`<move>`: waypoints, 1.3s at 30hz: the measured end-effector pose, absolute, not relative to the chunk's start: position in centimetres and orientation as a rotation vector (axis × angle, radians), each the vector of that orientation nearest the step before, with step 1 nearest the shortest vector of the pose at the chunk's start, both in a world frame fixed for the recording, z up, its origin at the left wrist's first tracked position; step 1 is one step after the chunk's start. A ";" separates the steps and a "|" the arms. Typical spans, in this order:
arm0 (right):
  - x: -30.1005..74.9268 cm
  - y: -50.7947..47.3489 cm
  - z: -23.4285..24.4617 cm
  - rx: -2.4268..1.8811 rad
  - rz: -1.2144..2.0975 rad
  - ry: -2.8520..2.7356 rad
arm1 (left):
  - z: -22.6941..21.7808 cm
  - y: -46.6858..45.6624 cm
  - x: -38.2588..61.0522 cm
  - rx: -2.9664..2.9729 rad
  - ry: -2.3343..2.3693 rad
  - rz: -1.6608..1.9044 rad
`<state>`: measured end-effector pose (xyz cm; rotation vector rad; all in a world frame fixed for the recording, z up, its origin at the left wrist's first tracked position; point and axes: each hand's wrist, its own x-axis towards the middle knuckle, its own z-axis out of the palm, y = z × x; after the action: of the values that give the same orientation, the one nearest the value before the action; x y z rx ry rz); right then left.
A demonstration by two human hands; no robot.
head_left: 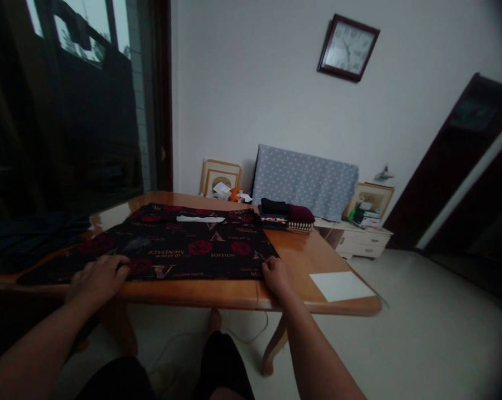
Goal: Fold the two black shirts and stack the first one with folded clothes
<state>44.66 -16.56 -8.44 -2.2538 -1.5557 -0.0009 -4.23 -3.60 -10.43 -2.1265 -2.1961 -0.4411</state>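
Observation:
A dark printed garment (217, 261) lies spread on the wooden table (292, 255), with gold lettering and round red motifs. Across its far part runs a white strip (200, 219). My left hand (98, 278) rests on the near edge of the cloth, left of the middle, fingers extended and thumb apart. At the near right corner, my right hand (277, 275) is closed with the fingers curled on the garment's edge. Its fingertips are partly hidden.
Folded clothes (286, 215) are stacked at the table's far side. Dark cloth (34, 233) lies at the left end, and a white sheet (341, 286) near the right corner. Behind stand a cloth-covered panel (304, 180) and a low white cabinet (363, 241).

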 end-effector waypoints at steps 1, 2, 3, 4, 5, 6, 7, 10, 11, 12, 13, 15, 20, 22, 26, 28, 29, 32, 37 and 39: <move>44.6 -16.6 -8.4 -2.256 -0.014 -1.545 | -10.6 -3.4 -4.4 -2.124 -2.202 -0.434; 44.6 -16.6 -8.4 -2.259 -0.028 -1.533 | -10.8 -3.2 -4.5 -2.122 -2.206 -0.426; 44.6 -16.7 -8.4 -2.262 -0.042 -1.521 | -10.9 -3.0 -4.6 -2.122 -2.207 -0.421; 44.6 -16.7 -8.3 -2.263 -0.051 -1.516 | -11.1 -2.9 -4.7 -2.123 -2.205 -0.416; 44.5 -16.7 -8.3 -2.264 -0.058 -1.514 | -11.2 -2.8 -4.7 -2.123 -2.202 -0.414; 44.5 -16.7 -8.3 -2.265 -0.063 -1.513 | -11.3 -2.8 -4.8 -2.120 -2.197 -0.420; 44.5 -16.7 -8.3 -2.267 -0.068 -1.512 | -11.3 -2.8 -4.8 -2.121 -2.192 -0.423; 44.3 -16.6 -8.3 -2.272 -0.079 -1.503 | -11.1 -3.1 -4.6 -2.132 -2.187 -0.439; 44.3 -16.6 -8.3 -2.274 -0.082 -1.499 | -11.1 -3.2 -4.6 -2.138 -2.189 -0.442; 44.3 -16.6 -8.4 -2.274 -0.085 -1.497 | -11.0 -3.3 -4.6 -2.144 -2.192 -0.444; 44.3 -16.6 -8.4 -2.275 -0.086 -1.496 | -11.0 -3.4 -4.5 -2.151 -2.192 -0.448; 44.3 -16.6 -8.5 -2.278 -0.086 -1.497 | -11.0 -3.7 -4.5 -2.157 -2.180 -0.468; 44.2 -16.8 -8.3 -2.279 -0.060 -1.516 | -11.0 -5.2 -4.0 -2.154 -2.070 -0.566; 44.0 -16.9 -8.1 -2.271 -0.041 -1.532 | -10.8 -6.0 -3.8 -2.151 -2.048 -0.612; 44.1 -17.1 -8.0 -2.254 -0.016 -1.578 | -10.6 -7.2 -3.5 -2.174 -2.018 -0.689; 44.2 -17.2 -8.1 -2.254 -0.024 -1.595 | -10.5 -7.6 -3.4 -2.194 -1.998 -0.724; 44.3 -17.2 -8.2 -2.249 -0.029 -1.602 | -10.5 -7.8 -3.4 -2.199 -1.993 -0.737; 44.4 -17.2 -8.4 -2.233 -0.021 -1.617 | -10.6 -8.1 -3.4 -2.197 -2.009 -0.750; 44.8 -16.9 -8.8 -2.220 0.005 -1.645 | -10.6 -8.5 -3.3 -2.209 -2.034 -0.760; 44.9 -16.5 -9.0 -2.217 0.002 -1.656 | -10.5 -8.6 -3.3 -2.199 -2.047 -0.755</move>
<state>44.93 -16.55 -9.04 -2.2172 -1.6564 0.0023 -3.26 -8.64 -10.52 -2.1986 -2.0468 -0.7555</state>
